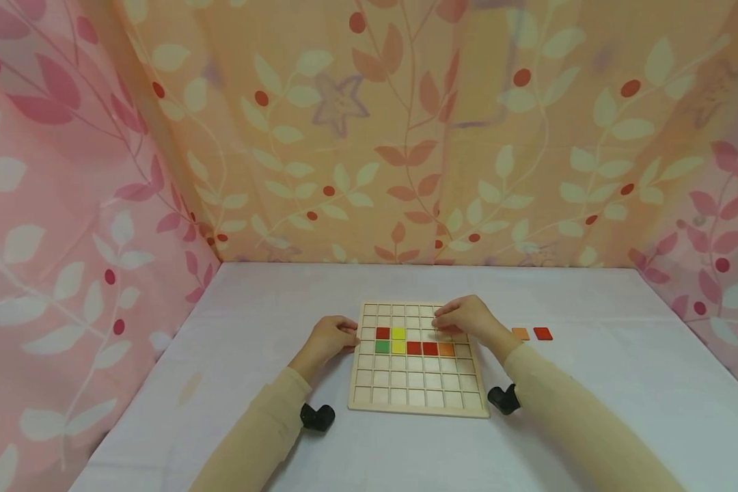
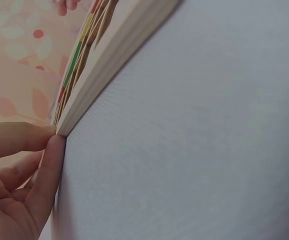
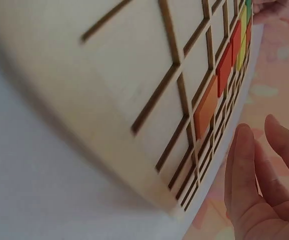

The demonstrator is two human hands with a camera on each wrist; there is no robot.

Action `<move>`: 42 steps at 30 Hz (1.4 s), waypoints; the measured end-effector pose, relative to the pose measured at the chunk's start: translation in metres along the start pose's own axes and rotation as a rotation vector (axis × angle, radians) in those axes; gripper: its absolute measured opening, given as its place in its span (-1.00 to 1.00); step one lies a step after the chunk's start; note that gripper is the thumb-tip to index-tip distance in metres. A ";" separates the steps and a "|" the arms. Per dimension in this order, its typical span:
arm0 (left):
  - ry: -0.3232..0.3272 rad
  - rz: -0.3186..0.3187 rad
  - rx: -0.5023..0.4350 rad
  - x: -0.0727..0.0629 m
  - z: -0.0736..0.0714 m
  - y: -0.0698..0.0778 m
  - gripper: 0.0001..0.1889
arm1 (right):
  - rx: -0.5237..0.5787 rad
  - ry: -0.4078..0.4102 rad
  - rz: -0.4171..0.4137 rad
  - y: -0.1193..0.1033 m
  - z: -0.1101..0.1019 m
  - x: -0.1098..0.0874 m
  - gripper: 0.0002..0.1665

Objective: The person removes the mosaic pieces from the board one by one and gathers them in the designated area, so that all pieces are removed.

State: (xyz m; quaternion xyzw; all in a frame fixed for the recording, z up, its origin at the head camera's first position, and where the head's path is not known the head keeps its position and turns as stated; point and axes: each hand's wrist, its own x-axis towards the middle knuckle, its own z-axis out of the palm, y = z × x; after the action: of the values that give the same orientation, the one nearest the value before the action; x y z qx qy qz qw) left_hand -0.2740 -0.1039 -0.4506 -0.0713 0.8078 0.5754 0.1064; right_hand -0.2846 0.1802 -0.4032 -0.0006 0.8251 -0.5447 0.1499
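A square wooden grid board [image 1: 418,411] lies on the table. In its cells sit a green tile [image 1: 382,346], yellow tiles in one column, several red tiles, and an orange tile [image 1: 446,350] at the right end of the row. My left hand [image 1: 331,339] is at the board's left side; in the left wrist view its thumb and finger pinch the rim. Over the board's upper right part hovers my right hand [image 1: 467,319]. Its fingers [image 3: 243,150] and thumb stand apart with nothing between them in the right wrist view.
An orange tile [image 1: 520,333] and a red tile [image 1: 543,333] lie loose on the table [image 1: 270,287], right of the board. Black wrist-worn pieces show at both sleeves. Flowered cloth [image 1: 406,137] hangs behind the table and at both sides.
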 end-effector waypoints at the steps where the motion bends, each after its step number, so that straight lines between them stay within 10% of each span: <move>1: -0.001 -0.004 -0.005 0.000 0.000 0.000 -0.67 | -0.001 -0.003 -0.002 -0.001 0.003 0.001 -0.62; 42: -0.003 -0.004 0.006 -0.003 -0.002 0.002 -0.68 | -0.024 -0.038 0.097 -0.009 0.054 0.022 -0.82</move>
State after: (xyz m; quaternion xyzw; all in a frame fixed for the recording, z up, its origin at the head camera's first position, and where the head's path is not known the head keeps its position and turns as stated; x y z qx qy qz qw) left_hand -0.2717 -0.1048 -0.4477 -0.0717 0.8092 0.5730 0.1087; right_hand -0.2938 0.1242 -0.4199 0.0272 0.8278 -0.5267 0.1915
